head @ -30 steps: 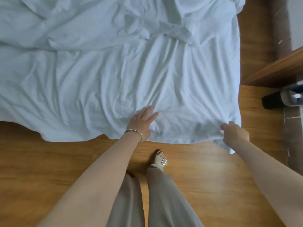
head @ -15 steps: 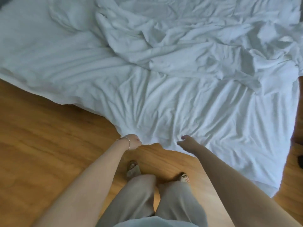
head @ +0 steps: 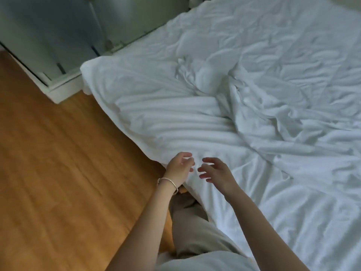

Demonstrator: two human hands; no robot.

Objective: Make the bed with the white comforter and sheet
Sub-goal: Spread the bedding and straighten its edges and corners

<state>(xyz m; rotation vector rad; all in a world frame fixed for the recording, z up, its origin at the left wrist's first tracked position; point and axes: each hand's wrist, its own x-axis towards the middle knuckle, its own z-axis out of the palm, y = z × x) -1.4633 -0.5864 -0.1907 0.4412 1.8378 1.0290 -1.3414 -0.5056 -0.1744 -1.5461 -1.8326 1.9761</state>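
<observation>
A white sheet [head: 156,118] lies stretched in long folds over the bed's near left part, its edge hanging toward the floor. A crumpled white comforter [head: 283,98] is bunched across the middle and right of the bed. My left hand [head: 178,167], with a bracelet at the wrist, hovers at the sheet's near edge with its fingers loosely spread. My right hand [head: 214,170] is just beside it, above the sheet, fingers spread and holding nothing.
A wooden floor [head: 58,173] fills the left side. A grey glass-fronted cabinet or partition with a white base [head: 58,55] stands at the far left, close to the bed's corner. My legs in beige trousers [head: 193,227] stand against the bed's edge.
I have moved left along the bed's edge, so the far left corner is now in view. Both hands have let go of the sheet's edge and opened, close together.
</observation>
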